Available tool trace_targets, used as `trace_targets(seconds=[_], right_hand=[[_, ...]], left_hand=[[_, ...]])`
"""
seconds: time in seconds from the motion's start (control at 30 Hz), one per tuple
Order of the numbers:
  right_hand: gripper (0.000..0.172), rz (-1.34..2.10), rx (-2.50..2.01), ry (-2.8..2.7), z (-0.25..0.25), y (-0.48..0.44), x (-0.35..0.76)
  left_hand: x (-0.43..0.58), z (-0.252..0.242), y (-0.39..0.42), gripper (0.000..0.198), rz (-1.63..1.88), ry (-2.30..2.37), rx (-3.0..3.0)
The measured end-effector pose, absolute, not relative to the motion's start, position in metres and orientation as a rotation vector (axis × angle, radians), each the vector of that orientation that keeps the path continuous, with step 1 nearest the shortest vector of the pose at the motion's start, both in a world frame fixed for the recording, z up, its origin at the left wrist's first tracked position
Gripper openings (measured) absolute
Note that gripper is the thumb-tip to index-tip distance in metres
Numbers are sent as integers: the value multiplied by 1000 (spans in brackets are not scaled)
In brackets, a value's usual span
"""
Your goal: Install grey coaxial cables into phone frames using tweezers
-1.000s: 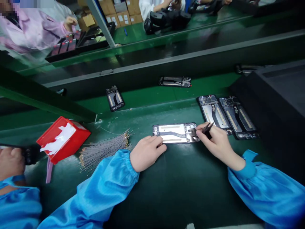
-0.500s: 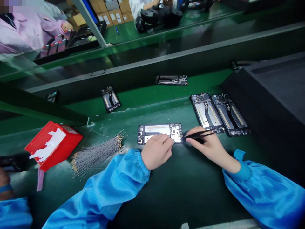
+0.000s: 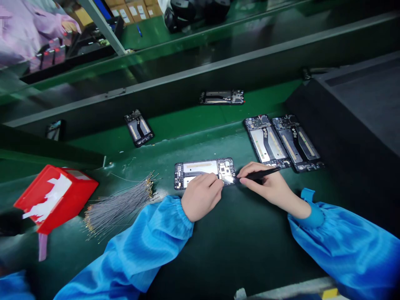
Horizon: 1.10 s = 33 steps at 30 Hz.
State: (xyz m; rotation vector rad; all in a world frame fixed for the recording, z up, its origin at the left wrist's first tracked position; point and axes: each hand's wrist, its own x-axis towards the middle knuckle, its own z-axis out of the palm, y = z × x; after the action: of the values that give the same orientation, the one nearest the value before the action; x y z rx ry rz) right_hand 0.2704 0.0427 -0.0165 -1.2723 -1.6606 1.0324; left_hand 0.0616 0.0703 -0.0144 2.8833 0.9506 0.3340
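Observation:
An opened phone body [image 3: 200, 166] lies lengthwise on the green bench, its circuit board at the right end. My left hand [image 3: 203, 196] rests over its near edge with the fingers bent and pressed together; whatever the fingertips grip there is hidden. Black tweezers [image 3: 256, 174] are pinched in my right hand [image 3: 270, 183], their tips at the right end of the phone body near the board. To the left of my left sleeve lies a bundle of thin grey cables [image 3: 120, 208] with gold-coloured ends.
Two opened phones [image 3: 267, 143] [image 3: 298, 143] lie side by side at the right, by a black box [image 3: 340, 121]. More phones [image 3: 139, 128] [image 3: 221, 97] lie farther back. A red bin [image 3: 59, 196] stands at the left. Across the bench is a person's pink sleeve [image 3: 34, 29].
The whole view has shifted, so the bench things appear slightly farther left and most sit higher. Both hands keep their places at the phone body, the tweezers still in my right hand.

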Motion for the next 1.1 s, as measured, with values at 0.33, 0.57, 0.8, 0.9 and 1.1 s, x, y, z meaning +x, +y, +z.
trace_targets(seconds=[0.33,0.57,0.8,0.9,1.1], right_hand=[[2,963,-1253,-1736,-14,43,269],[8,754,-1080,-2014,-8,36,264],[7,923,-1090,-1935,-3,53,269],[22,872,-1059,-2023,-2,67,270],[57,673,-1182,-2419,-7,79,265]], left_hand=[[61,-14,70,18,351,933,2872],[62,-13,71,18,334,919,2845],[65,-13,75,15,338,916,2767],[67,-11,78,15,346,942,2670],[69,-9,81,12,367,1000,2577]])
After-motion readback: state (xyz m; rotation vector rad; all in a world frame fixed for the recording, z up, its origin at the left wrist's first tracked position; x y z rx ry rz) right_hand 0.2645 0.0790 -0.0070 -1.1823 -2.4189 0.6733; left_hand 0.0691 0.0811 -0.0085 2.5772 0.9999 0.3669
